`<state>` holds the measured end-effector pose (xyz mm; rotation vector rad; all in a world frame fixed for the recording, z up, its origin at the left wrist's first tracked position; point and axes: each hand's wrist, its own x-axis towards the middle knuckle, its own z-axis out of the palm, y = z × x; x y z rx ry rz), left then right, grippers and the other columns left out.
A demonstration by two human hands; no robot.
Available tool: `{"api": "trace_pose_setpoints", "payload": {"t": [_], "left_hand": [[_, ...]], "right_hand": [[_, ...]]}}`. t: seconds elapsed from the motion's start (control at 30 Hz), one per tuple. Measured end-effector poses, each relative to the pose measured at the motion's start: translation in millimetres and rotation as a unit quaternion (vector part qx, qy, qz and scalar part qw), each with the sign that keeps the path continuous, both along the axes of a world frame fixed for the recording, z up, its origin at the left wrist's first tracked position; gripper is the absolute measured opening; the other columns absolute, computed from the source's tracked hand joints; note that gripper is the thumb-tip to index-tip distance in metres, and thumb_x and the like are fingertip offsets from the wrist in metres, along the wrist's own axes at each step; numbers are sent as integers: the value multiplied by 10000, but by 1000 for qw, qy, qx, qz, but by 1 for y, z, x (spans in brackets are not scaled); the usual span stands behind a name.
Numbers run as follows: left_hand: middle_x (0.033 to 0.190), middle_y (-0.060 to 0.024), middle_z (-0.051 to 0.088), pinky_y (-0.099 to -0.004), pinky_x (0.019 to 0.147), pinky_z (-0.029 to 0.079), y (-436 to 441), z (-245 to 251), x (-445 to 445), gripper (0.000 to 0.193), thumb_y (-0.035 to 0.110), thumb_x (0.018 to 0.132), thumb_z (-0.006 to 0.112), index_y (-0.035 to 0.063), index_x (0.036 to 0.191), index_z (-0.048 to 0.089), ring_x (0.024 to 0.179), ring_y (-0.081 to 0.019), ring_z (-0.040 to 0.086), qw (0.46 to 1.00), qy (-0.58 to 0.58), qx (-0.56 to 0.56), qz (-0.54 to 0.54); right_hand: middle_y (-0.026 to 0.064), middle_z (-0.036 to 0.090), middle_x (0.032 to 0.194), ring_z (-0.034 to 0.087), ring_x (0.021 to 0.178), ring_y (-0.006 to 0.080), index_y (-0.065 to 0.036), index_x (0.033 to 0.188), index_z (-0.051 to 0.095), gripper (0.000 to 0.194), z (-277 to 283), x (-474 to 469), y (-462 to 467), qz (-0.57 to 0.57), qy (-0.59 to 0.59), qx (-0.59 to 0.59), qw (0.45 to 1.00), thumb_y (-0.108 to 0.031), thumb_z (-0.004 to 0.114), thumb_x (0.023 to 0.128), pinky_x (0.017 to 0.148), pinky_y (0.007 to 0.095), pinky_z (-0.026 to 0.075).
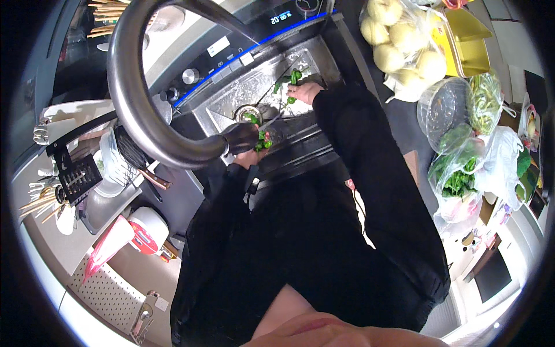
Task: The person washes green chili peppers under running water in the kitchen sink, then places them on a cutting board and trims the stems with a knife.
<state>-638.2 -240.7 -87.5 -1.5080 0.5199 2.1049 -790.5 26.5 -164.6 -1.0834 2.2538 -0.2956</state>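
Over a stainless steel sink [230, 99], my left hand [250, 157] is closed on several green peppers [262, 143], just beneath the dark spout head [241, 138] of a large curved faucet. The faucet hides part of that hand. My right hand [306, 93] reaches into the right part of the basin, its fingers on more green peppers [295, 77] lying on the wet sink floor. Near my left hand, the round drain [248, 113] has a bit of green at its edge. Water appears to run beside the spout head.
The faucet's thick neck [125, 86] arches at the left. On the right counter lie a bag of round pale fruit [407, 39], a clear plastic bowl [444, 108] and bagged greens [459, 178]. A rack with utensils [80, 178] and a wooden-handled knife [156, 178] are at the left.
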Motion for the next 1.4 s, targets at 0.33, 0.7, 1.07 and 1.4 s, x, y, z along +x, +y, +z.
{"api": "trace_pose_setpoints", "payload": {"t": [0.33,0.7,1.07,1.4], "left_hand": [[954,-151,603,-350,681,529,-23,-10,6,267,223,916,644,37,1100,591,834,-262,589,992,92,-43,-72],[787,-85,624,-338,560,495,-23,60,9,243,328,952,596,88,987,579,617,-205,586,993,99,56,-44],[806,-79,622,-306,567,516,-14,103,21,269,311,961,560,45,994,578,672,-197,596,983,174,53,-33],[840,-5,637,-249,401,448,21,122,12,328,427,936,511,113,978,595,573,-178,588,974,224,-20,-35]], "right_hand": [[234,541,1118,597,972,404,-44,1059,539,202,20,20,1,-251,-40,-188,949,-70,490,865,838,474,487],[98,660,851,631,769,165,66,916,656,118,110,91,-101,-518,-474,-454,548,13,653,811,697,296,486],[113,639,707,643,616,243,0,801,586,209,91,91,-128,-390,-165,-403,811,-196,600,869,590,382,507],[41,489,521,454,381,159,-59,681,506,457,154,98,-156,-732,-388,-414,376,-404,506,981,391,308,391]]}}
